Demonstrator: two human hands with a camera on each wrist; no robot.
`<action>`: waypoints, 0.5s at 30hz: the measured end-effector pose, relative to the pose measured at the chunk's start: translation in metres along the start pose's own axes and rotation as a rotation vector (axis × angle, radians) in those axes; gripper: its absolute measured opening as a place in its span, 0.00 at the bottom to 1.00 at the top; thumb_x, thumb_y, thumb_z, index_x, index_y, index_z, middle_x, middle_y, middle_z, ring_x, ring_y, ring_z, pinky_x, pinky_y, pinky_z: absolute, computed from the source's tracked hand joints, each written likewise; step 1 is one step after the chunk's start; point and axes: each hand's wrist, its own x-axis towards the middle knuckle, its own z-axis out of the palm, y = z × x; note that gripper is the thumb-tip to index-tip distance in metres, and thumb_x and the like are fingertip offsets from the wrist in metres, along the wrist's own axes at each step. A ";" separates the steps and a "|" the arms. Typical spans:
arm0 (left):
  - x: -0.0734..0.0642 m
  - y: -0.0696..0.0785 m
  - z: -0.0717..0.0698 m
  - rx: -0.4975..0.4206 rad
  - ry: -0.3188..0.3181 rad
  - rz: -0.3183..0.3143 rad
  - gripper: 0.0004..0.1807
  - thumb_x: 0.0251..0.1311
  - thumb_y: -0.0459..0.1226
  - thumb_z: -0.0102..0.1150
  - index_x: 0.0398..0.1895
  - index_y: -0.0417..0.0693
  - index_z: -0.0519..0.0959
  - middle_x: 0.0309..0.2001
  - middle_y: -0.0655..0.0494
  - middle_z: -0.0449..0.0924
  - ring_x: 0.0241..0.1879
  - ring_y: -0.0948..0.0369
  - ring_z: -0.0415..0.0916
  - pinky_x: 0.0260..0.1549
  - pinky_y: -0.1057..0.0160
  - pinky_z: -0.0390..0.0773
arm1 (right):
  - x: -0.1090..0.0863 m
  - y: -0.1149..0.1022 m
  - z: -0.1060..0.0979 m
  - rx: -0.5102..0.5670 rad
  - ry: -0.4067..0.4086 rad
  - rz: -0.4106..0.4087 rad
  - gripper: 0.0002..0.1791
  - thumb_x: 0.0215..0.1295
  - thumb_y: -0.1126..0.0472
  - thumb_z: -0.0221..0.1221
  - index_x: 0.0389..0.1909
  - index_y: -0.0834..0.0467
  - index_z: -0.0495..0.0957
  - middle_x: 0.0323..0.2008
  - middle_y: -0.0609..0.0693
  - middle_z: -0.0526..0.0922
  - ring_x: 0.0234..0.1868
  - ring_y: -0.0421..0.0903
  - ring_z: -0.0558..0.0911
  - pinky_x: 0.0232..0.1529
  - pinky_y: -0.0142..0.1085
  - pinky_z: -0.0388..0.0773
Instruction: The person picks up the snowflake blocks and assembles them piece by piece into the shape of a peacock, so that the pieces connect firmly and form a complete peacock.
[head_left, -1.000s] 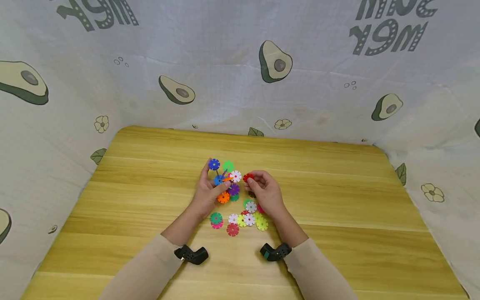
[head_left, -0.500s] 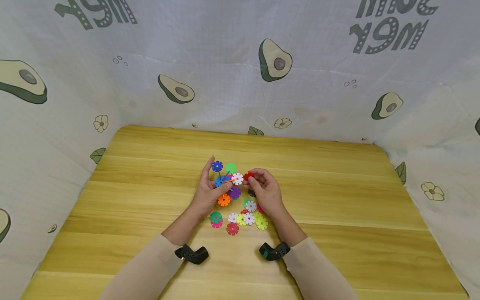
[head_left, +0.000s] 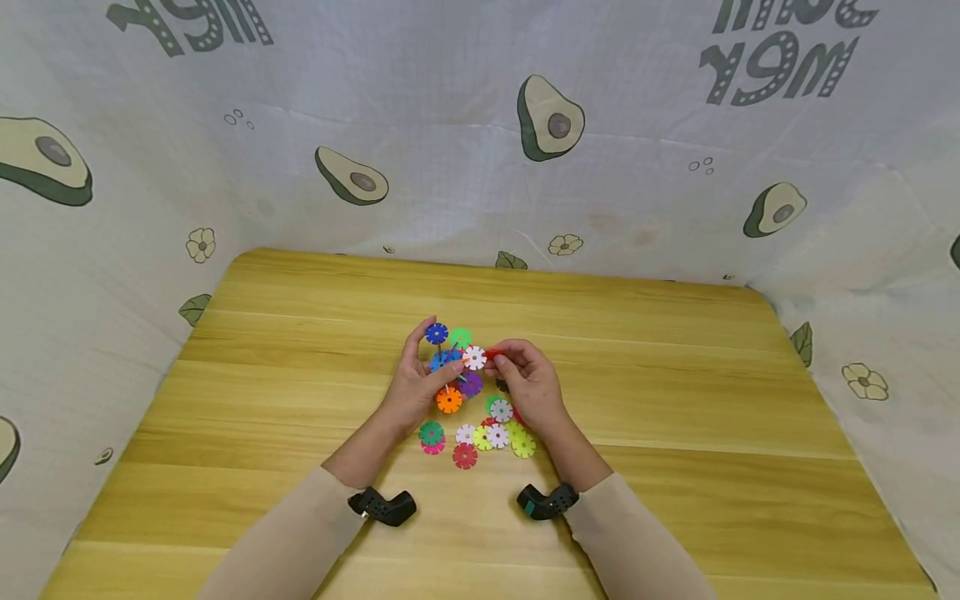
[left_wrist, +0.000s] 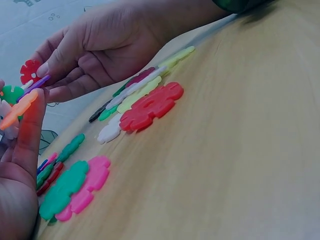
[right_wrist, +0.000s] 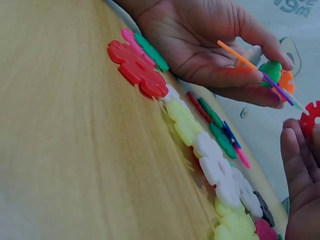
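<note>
My left hand (head_left: 411, 390) holds a cluster of joined plastic snowflake discs, gripped under the thumb. Dark blue (head_left: 437, 333), light green (head_left: 461, 337), white (head_left: 474, 358), purple (head_left: 471, 384) and orange (head_left: 449, 400) discs stick out of it at different angles. Between thumb and fingers, my right hand (head_left: 538, 390) pinches a red snowflake disc (head_left: 493, 353), nearly edge-on in the head view. Its edge is right at the white disc's rim. In the right wrist view, the slotted red disc (right_wrist: 311, 117) shows close to the cluster's tip. Part of the cluster is hidden behind the left thumb.
Below the hands, loose snowflake discs lie on the wooden table (head_left: 675, 375): a green one (head_left: 431, 433) over a pink one, a red one (head_left: 465, 456), and overlapping white and yellow ones (head_left: 523, 445). A cloth with avocado prints (head_left: 450, 125) hangs behind and beside the table.
The red disc has turned from face-on to nearly edge-on. The cluster has shifted slightly right, closing the gap between its white disc and the red one. The loose discs stay put.
</note>
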 end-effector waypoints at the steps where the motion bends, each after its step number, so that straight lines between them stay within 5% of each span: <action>1: 0.000 0.000 0.000 -0.008 -0.006 -0.002 0.46 0.71 0.27 0.55 0.82 0.59 0.41 0.36 0.60 0.89 0.37 0.64 0.88 0.39 0.68 0.88 | 0.000 0.000 0.000 -0.013 -0.002 0.000 0.10 0.77 0.70 0.52 0.53 0.71 0.74 0.45 0.72 0.82 0.43 0.44 0.87 0.49 0.37 0.88; 9: 0.000 0.000 -0.001 -0.020 -0.055 -0.012 0.46 0.71 0.28 0.54 0.81 0.62 0.41 0.43 0.56 0.86 0.42 0.63 0.87 0.43 0.68 0.87 | -0.002 0.001 0.001 -0.166 -0.011 -0.025 0.09 0.77 0.69 0.51 0.49 0.66 0.79 0.44 0.64 0.84 0.44 0.59 0.86 0.46 0.38 0.88; 15: 0.001 -0.001 -0.001 -0.035 -0.047 -0.014 0.44 0.72 0.28 0.53 0.80 0.64 0.43 0.45 0.57 0.86 0.43 0.63 0.87 0.44 0.67 0.87 | -0.002 0.001 -0.001 -0.174 -0.010 -0.028 0.11 0.76 0.68 0.54 0.54 0.64 0.77 0.49 0.63 0.86 0.48 0.53 0.87 0.49 0.35 0.87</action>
